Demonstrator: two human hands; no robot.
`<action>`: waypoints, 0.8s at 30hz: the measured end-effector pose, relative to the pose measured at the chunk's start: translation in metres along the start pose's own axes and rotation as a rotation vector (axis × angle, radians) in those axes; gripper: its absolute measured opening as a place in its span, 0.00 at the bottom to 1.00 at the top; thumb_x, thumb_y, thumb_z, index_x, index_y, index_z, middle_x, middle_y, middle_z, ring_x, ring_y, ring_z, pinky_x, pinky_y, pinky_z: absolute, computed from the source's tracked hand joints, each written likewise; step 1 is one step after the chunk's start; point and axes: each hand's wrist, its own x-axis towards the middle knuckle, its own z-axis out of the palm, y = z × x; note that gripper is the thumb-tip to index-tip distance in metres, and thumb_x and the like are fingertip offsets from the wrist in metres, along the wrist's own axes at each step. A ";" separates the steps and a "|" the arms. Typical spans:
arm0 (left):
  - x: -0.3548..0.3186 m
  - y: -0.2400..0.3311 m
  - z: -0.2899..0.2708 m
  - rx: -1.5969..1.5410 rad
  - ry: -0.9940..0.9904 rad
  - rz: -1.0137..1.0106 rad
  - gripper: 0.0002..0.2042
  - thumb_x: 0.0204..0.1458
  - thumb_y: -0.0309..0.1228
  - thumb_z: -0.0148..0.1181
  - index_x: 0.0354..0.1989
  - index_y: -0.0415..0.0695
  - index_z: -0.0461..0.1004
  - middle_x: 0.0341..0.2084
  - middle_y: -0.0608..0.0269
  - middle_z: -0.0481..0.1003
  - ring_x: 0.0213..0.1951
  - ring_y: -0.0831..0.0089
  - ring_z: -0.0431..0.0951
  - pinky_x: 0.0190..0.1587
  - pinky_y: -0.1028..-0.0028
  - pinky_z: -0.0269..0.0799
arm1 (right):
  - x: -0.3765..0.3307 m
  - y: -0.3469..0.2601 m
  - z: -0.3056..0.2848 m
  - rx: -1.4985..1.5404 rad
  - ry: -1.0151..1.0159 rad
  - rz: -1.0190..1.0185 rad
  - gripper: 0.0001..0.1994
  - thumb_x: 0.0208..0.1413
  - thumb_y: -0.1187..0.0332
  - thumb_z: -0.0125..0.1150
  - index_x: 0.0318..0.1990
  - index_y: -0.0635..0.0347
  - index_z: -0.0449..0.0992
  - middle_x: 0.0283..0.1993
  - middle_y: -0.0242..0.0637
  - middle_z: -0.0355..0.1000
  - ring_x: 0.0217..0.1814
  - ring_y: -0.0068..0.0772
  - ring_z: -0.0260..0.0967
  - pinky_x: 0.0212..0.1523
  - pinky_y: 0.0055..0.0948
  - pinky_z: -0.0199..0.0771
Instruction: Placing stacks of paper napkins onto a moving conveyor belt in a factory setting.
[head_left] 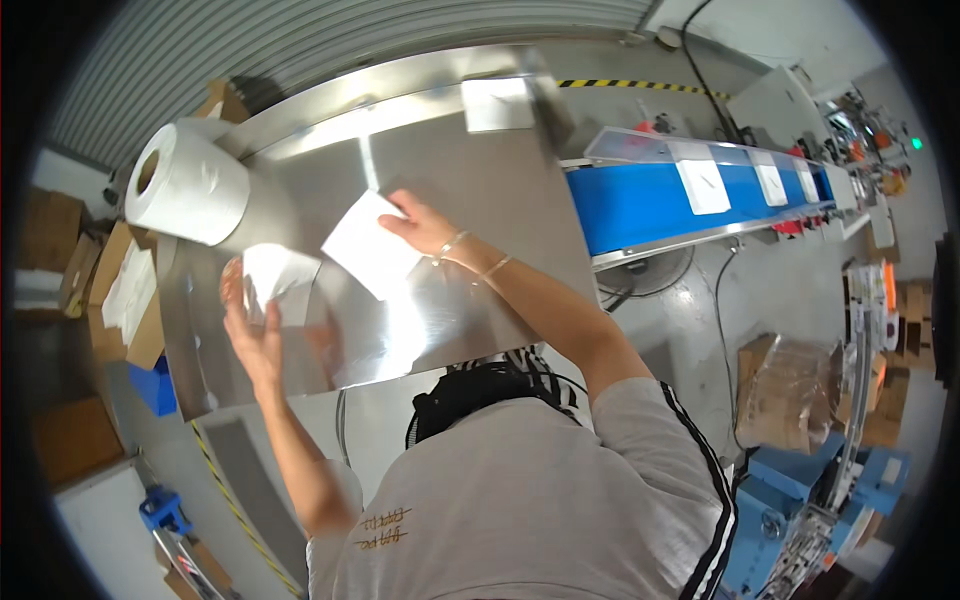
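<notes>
My right hand (420, 225) pinches a flat white square packet (368, 248) between thumb and fingers, holding it tilted over the steel table (450, 160). To its left stands a white stack of what look like similar packets (285, 268). My left hand (252, 330) clasps the stack's left end, fingers along the outer side and thumb at the front. How firmly it grips is hard to see. Another white square packet (498, 104) lies at the table's far right corner.
A big white roll (190, 185) stands at the table's far left. An open cardboard box (128, 295) with white material sits beside the left edge. On the right, a blue conveyor belt (625, 205) with a clear guard carries three white packets (703, 185).
</notes>
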 end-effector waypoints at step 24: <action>-0.083 0.234 0.153 -0.166 -0.127 -0.159 0.19 0.46 0.22 0.61 0.48 0.54 0.77 0.51 0.47 0.65 0.52 0.54 0.67 0.52 0.63 0.68 | -0.167 0.032 -0.317 -0.756 0.322 -0.269 0.29 0.44 0.62 0.69 0.55 0.56 0.67 0.54 0.44 0.67 0.52 0.45 0.67 0.50 0.41 0.69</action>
